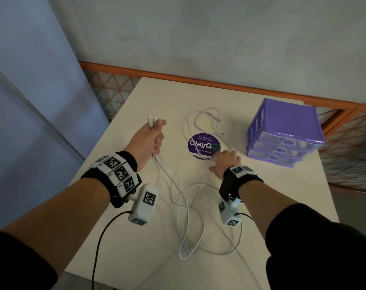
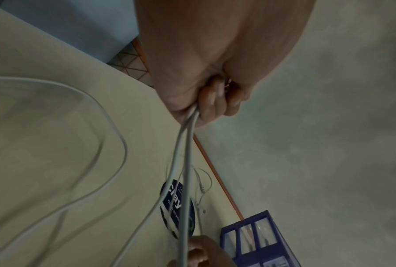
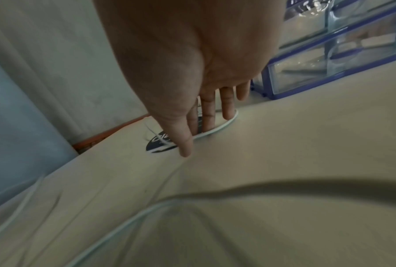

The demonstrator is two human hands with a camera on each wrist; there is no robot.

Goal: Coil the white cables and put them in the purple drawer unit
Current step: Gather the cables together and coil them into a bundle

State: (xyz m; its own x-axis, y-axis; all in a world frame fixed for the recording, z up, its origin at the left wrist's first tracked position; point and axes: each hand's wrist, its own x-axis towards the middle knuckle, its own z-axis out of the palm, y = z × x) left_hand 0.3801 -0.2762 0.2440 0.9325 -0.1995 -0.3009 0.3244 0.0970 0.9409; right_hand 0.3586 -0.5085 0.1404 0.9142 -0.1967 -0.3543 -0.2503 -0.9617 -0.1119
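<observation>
My left hand (image 1: pixel 154 136) is raised over the table's left part and grips a thick white cable (image 1: pixel 179 208) by both ends, the plugs sticking up past the thumb. Two strands (image 2: pixel 185 153) hang from the fist (image 2: pixel 213 101) into loose loops on the table. A thinner white cable (image 1: pixel 203 120) lies tangled farther back, partly over a round purple sticker (image 1: pixel 200 144). My right hand (image 1: pixel 225 159) reaches over the sticker's near edge with straight fingers (image 3: pixel 226 103), holding nothing. The purple drawer unit (image 1: pixel 284 132) stands at the right, its clear drawers closed.
The white table (image 1: pixel 261 195) ends at the left and near sides. An orange rail and mesh (image 1: pixel 219 82) run behind it along a grey wall. A black lead (image 1: pixel 102 233) hangs from the left wrist camera.
</observation>
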